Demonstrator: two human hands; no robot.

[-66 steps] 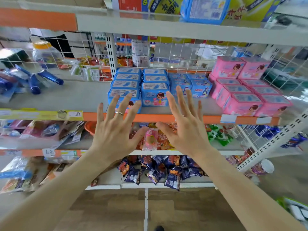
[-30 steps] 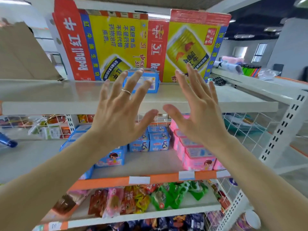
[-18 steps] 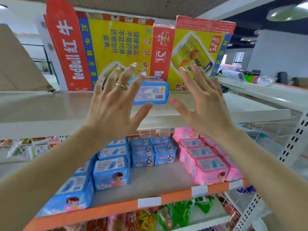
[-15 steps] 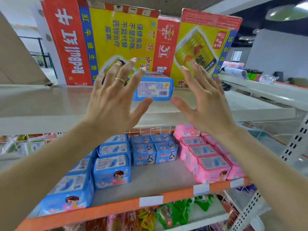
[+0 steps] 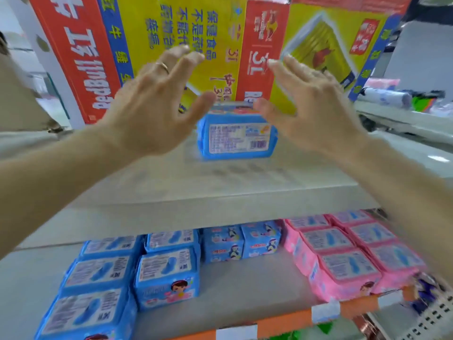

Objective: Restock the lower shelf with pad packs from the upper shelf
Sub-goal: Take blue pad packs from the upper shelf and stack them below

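A blue pad pack point(image 5: 236, 133) stands on the grey upper shelf point(image 5: 220, 192), its barcode label facing me. My left hand point(image 5: 157, 106), with a ring, is spread open just left of the pack, thumb near its top left corner. My right hand point(image 5: 308, 104) is spread open just right of it, thumb by its top right corner. Neither hand grips the pack. On the lower shelf point(image 5: 232, 295) lie rows of blue pad packs point(image 5: 166, 278) at left and centre and pink pad packs point(image 5: 348, 268) at right.
Tall red and yellow drink cartons point(image 5: 220, 45) stand right behind the pack on the upper shelf. A brown cardboard box point(image 5: 22, 99) sits at far left. A bare strip of lower shelf runs between the blue and pink rows. Another shelf unit point(image 5: 404, 119) stands at right.
The view rose from the lower shelf to the upper one. Both open hands moved up and forward and now flank the blue pack, which looks closer.
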